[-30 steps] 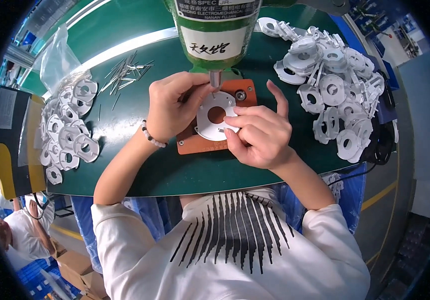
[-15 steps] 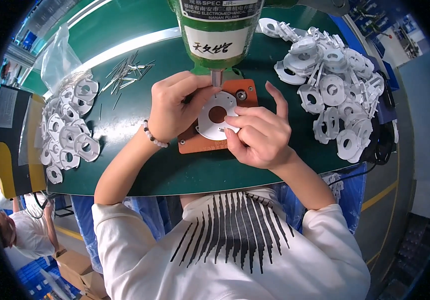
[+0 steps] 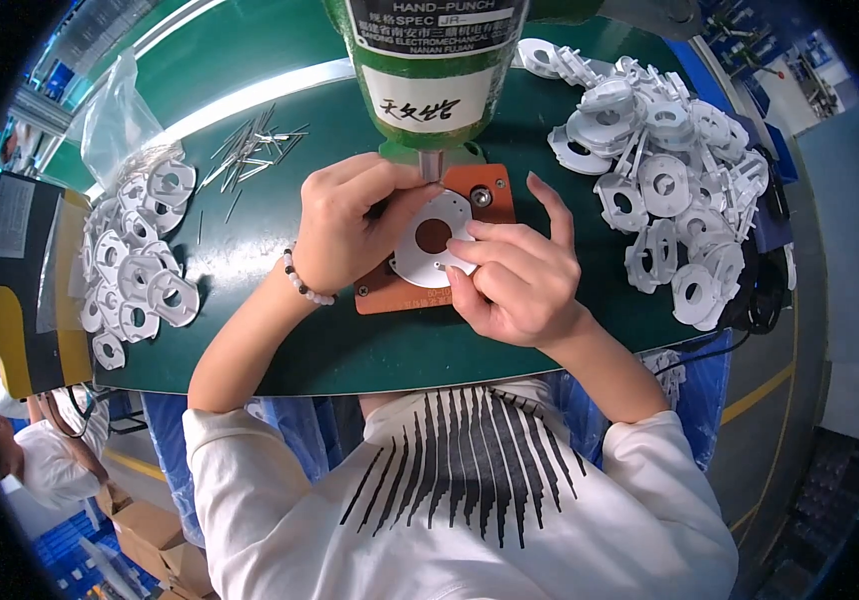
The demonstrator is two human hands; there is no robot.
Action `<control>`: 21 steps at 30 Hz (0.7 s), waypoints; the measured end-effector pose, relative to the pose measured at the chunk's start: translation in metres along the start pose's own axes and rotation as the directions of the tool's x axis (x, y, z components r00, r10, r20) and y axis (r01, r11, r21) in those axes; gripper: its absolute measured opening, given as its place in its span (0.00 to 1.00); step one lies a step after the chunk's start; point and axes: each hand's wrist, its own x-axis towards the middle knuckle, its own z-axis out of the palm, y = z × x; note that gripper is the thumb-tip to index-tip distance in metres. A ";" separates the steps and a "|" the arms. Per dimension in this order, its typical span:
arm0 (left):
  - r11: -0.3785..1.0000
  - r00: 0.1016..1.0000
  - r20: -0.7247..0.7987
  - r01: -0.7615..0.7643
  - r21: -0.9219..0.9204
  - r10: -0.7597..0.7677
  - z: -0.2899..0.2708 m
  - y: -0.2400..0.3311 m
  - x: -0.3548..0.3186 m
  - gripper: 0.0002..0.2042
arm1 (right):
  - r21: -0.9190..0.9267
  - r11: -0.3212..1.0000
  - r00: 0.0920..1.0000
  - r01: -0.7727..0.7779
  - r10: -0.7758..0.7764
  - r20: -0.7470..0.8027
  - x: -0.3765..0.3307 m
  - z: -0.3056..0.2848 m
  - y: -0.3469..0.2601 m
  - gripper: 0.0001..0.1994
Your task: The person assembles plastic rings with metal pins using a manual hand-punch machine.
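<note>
A white flat ring-shaped part [image 3: 428, 240] with a round centre hole lies on the orange base plate [image 3: 400, 292] of a green hand press [image 3: 432, 75]. My left hand [image 3: 345, 222] pinches the part's upper left edge, right under the press's metal ram [image 3: 432, 163]. My right hand [image 3: 515, 275] grips the part's lower right edge with thumb and fingers. Both hands hold the same part flat on the plate.
A large heap of white ring parts [image 3: 665, 185] lies at the right of the green table [image 3: 280, 230]. A smaller heap [image 3: 135, 255] lies at the left beside a clear plastic bag [image 3: 115, 115]. Thin metal pins [image 3: 250, 150] are scattered behind. Another person [image 3: 35, 455] sits at the lower left.
Almost nothing differs. Both hands stay on the white part under the press, with only slight shifts of the fingers.
</note>
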 end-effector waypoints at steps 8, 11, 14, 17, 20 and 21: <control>1.000 0.999 0.026 0.024 -0.020 -0.023 0.001 0.002 0.002 0.06 | -0.007 1.000 1.000 -0.002 0.002 0.013 0.000 0.001 -0.001 0.12; 0.999 0.997 0.067 0.046 -0.019 -0.045 -0.001 0.005 0.005 0.06 | -0.013 1.000 1.000 0.001 -0.001 0.018 0.000 0.000 -0.001 0.12; 0.996 0.992 0.101 0.083 -0.014 -0.081 -0.002 0.006 0.005 0.06 | -0.016 1.000 1.000 0.009 -0.009 0.018 0.001 0.000 -0.002 0.12; 0.993 0.990 0.089 0.111 -0.032 -0.108 -0.003 0.005 0.002 0.06 | -0.018 1.000 1.000 0.015 -0.015 0.013 0.001 0.001 -0.002 0.12; 0.990 0.989 0.072 0.135 -0.034 -0.132 0.000 0.006 -0.001 0.06 | -0.021 1.000 1.000 0.017 -0.017 0.008 0.000 0.001 0.000 0.12; 0.990 0.989 0.061 0.139 -0.021 -0.137 0.000 0.006 -0.001 0.06 | -0.022 1.000 1.000 0.019 -0.018 0.009 -0.001 0.001 0.000 0.12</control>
